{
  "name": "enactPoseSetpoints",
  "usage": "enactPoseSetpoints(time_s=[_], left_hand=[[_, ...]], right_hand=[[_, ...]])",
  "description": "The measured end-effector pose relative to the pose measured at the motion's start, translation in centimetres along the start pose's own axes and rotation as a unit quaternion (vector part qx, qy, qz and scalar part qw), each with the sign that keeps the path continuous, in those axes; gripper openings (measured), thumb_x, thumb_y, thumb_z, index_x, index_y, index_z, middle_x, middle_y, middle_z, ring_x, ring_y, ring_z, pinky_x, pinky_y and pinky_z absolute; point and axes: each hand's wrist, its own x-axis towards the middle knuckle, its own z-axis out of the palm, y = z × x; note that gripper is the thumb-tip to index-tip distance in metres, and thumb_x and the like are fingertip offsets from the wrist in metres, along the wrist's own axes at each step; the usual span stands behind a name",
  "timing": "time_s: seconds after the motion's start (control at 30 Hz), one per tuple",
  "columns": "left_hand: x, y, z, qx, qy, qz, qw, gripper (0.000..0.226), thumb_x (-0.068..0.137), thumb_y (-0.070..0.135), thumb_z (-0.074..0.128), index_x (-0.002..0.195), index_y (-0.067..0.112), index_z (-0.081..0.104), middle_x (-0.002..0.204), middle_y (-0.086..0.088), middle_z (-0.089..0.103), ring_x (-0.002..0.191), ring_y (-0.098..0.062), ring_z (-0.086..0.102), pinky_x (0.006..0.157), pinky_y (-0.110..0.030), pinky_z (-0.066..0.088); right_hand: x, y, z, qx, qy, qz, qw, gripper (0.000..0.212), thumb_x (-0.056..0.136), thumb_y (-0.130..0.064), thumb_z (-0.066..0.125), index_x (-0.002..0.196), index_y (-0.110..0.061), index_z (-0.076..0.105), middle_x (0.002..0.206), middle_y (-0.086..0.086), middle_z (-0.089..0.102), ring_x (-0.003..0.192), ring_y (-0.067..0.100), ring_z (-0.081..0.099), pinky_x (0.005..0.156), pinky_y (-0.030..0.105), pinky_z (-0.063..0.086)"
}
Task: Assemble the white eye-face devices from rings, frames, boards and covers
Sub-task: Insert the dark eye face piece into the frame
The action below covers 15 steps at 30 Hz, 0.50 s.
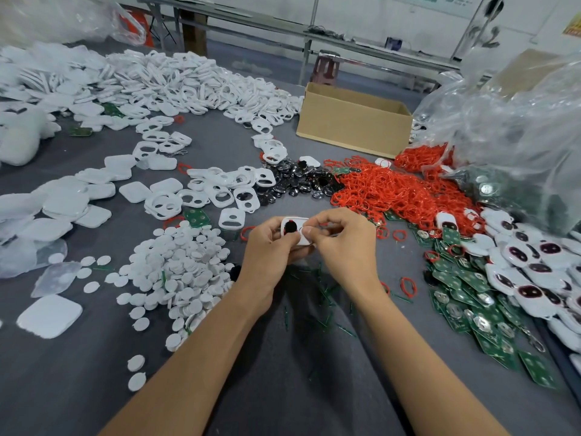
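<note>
Head view: both hands meet low over the grey table [283,388], right in front of the person. The left hand [270,247] curls round a white frame [297,231], thumb beside its one dark eye. The right hand [344,243] pinches at the frame's other opening, and whatever sits between those fingertips is too small to tell.

Here's the danger: the frame is held off the table by fingertips alone, so a hard push could twist it out of the grip and drop it among the white discs [185,265] to the left. A part seated crooked could jam or pop back out. The red rings [386,190] and green boards [462,294] lie near on the right, tangled and overlapping, so a careless reach could drag several along.
</note>
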Motion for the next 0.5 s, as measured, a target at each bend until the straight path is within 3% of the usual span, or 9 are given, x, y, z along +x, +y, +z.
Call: enactPoseSetpoints(time_s=[0.27, 0.5], left_hand=[[-0.21, -0.15, 0.0, 0.037, 0.002, 0.018, 0.999, 0.015, 0.091, -0.006, 0.055, 0.098, 0.001, 0.066, 0.087, -0.013, 0.071, 0.072, -0.01, 0.068, 0.063, -0.019, 0.055], [-0.03, -0.56, -0.05, 0.083, 0.021, 0.026, 0.996, 0.015, 0.09, -0.005, 0.057, 0.097, 0.003, 0.068, 0.086, -0.013, 0.073, 0.071, -0.014, 0.069, 0.064, -0.025, 0.057]], right_hand=[[0.28, 0.01, 0.04, -0.042, -0.008, 0.004, 0.999, 0.01, 0.072, -0.015, 0.079, 0.068, -0.021, 0.073, 0.079, -0.006, 0.069, 0.065, 0.005, 0.057, 0.067, 0.027, 0.047], [0.35, 0.09, 0.15, -0.051, -0.027, 0.032, 0.998, 0.018, 0.074, -0.014, 0.076, 0.063, -0.024, 0.067, 0.074, 0.0, 0.07, 0.073, 0.019, 0.064, 0.073, 0.038, 0.053]])
